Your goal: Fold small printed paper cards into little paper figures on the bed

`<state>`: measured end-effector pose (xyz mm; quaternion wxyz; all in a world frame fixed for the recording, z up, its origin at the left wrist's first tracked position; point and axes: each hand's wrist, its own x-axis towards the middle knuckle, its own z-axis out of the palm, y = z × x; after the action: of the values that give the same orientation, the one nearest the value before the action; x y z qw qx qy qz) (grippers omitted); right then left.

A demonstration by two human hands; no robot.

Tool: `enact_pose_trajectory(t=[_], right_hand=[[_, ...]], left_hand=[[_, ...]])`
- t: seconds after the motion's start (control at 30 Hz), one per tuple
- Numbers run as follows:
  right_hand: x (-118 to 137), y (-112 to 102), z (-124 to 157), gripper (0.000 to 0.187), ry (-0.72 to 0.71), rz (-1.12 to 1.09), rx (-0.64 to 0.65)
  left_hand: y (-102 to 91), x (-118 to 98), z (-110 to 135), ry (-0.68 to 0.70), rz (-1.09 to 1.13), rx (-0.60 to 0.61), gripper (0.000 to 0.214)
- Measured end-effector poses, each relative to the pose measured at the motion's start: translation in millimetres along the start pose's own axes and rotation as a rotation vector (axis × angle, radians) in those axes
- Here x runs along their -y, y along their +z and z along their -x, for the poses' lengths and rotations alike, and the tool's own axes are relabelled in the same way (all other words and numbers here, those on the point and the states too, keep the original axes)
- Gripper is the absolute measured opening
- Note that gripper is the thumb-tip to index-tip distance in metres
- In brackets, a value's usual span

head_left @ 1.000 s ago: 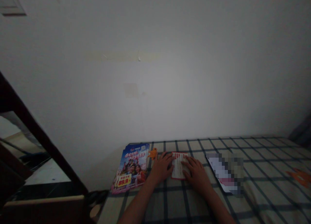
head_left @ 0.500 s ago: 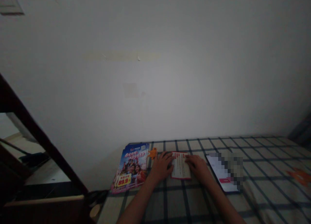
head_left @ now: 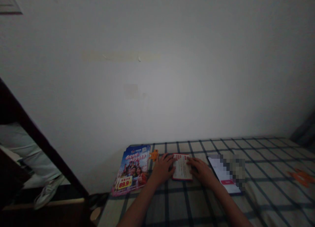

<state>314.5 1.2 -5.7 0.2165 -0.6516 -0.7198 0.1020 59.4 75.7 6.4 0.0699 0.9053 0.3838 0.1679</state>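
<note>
A small red-bordered paper card [head_left: 182, 168] with printed lines lies flat on the plaid sheet [head_left: 187, 204]. My left hand [head_left: 162, 169] rests on the card's left edge with its fingers curled over it. On the card's right edge lies my right hand [head_left: 201, 170], its fingertips pressing on the upper right corner. Both hands hold the card down against the sheet.
A colourful flyer [head_left: 131, 169] with a yellow price tag lies left of the card, beside a small orange shape [head_left: 154, 154]. A phone with a lit screen [head_left: 225, 176] lies to the right. A white wall stands behind. Dark wooden framing [head_left: 36, 141] and another person's leg and shoe [head_left: 46, 191] are at left.
My right hand slid from the middle of the card to its right edge. A person's leg and shoe came into view at the lower left.
</note>
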Motion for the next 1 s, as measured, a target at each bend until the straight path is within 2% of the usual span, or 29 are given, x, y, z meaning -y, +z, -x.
enact_pose_trajectory(t=[0.2,0.5,0.77,1.0], right_hand=[[0,-4,3,0.066,-0.025,0.012,0.124],[-2,-10,4,0.082,-0.004,-0.062,0.296],[3,-15,7,0.089,-0.015,-0.07,0.331],[5,-11,9,0.09,-0.003,-0.033,0.269]], left_hand=[[-1.3,-1,-1,-0.009,0.011,0.011,0.045],[-0.3,1,1,-0.004,-0.013,0.028,0.044],[-0.2,-1,1,-0.018,-0.031,0.036,0.046],[1.7,1,0,-0.045,0.011,0.053,0.046]])
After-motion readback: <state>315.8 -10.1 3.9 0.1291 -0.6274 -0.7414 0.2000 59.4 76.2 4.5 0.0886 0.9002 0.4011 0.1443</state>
